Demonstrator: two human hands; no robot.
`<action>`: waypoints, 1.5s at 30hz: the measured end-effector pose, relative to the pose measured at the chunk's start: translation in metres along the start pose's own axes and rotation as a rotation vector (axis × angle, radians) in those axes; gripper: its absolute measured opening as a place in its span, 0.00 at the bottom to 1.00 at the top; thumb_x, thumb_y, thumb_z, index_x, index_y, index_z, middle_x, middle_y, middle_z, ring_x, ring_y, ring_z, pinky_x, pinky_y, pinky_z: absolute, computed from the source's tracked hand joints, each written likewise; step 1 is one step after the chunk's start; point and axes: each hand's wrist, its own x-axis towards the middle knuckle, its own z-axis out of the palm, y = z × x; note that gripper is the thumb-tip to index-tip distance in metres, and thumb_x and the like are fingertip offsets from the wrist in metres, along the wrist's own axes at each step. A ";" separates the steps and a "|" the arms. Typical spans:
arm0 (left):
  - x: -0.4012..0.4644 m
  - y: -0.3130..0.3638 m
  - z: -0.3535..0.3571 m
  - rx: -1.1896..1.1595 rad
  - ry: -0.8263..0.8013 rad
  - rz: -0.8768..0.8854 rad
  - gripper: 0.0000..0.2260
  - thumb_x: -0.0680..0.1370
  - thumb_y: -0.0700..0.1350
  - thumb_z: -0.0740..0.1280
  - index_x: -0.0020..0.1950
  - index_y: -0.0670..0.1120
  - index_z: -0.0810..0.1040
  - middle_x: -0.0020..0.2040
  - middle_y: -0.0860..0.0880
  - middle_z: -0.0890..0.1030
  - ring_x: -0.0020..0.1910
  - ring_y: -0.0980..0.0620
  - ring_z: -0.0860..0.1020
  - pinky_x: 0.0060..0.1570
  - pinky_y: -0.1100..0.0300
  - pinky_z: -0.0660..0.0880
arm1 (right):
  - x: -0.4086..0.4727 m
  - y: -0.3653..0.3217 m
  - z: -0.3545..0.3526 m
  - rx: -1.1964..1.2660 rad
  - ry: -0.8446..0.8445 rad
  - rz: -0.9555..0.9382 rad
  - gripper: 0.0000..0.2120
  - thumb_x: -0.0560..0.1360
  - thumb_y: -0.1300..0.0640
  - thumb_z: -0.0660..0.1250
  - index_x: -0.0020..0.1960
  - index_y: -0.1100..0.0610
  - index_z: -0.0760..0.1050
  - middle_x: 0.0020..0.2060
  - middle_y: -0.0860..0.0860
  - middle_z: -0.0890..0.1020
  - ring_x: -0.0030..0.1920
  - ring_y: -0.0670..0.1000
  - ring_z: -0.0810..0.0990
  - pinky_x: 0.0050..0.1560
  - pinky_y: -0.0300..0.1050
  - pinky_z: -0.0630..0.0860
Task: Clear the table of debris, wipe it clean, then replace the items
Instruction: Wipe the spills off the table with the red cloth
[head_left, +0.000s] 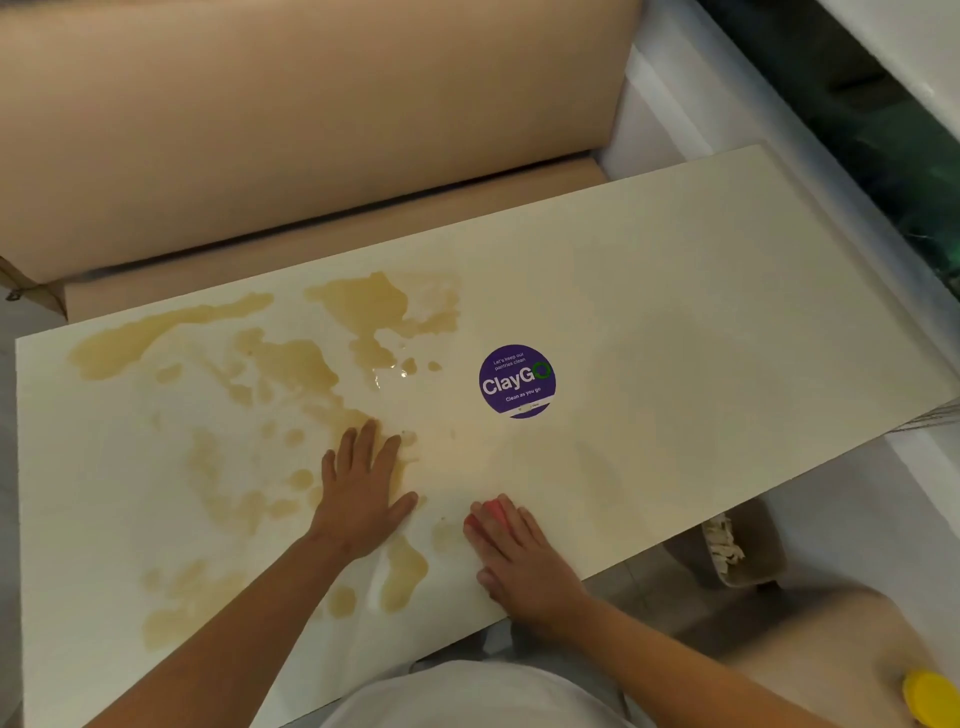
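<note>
The tan spill (291, 415) spreads left across the counter (675, 322); the left hand (363, 488) lies flat at its edge, the right hand (514, 551) presses a pink sponge (491, 512) just right of it

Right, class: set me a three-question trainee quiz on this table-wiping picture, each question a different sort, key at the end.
1. True or false: the left hand lies flat, fingers spread, on the table.
2. The right hand presses: A) pink sponge B) towel C) brush?
3. Fill in: the purple sticker reads Clay__.
Key: 1 true; 2 A; 3 Go. The brown spill is not yet wiped.
</note>
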 end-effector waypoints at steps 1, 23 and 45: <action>0.000 -0.003 0.002 0.007 -0.007 -0.008 0.38 0.78 0.66 0.60 0.82 0.51 0.52 0.83 0.42 0.44 0.81 0.37 0.43 0.77 0.37 0.50 | 0.001 0.009 -0.004 0.002 -0.019 -0.036 0.29 0.86 0.46 0.51 0.83 0.54 0.51 0.83 0.53 0.49 0.82 0.60 0.43 0.80 0.59 0.46; -0.001 -0.010 0.010 -0.038 0.009 0.020 0.38 0.77 0.69 0.51 0.83 0.50 0.52 0.83 0.43 0.44 0.81 0.38 0.43 0.76 0.36 0.46 | 0.013 0.012 -0.012 -0.057 -0.015 -0.023 0.29 0.83 0.48 0.57 0.82 0.56 0.57 0.81 0.56 0.57 0.81 0.63 0.53 0.78 0.62 0.59; -0.001 -0.010 0.007 -0.058 -0.025 0.019 0.40 0.76 0.71 0.47 0.83 0.51 0.49 0.83 0.45 0.39 0.81 0.40 0.38 0.77 0.37 0.43 | 0.015 0.013 -0.010 -0.018 0.047 0.014 0.29 0.86 0.49 0.52 0.83 0.57 0.52 0.83 0.57 0.51 0.82 0.63 0.47 0.79 0.62 0.53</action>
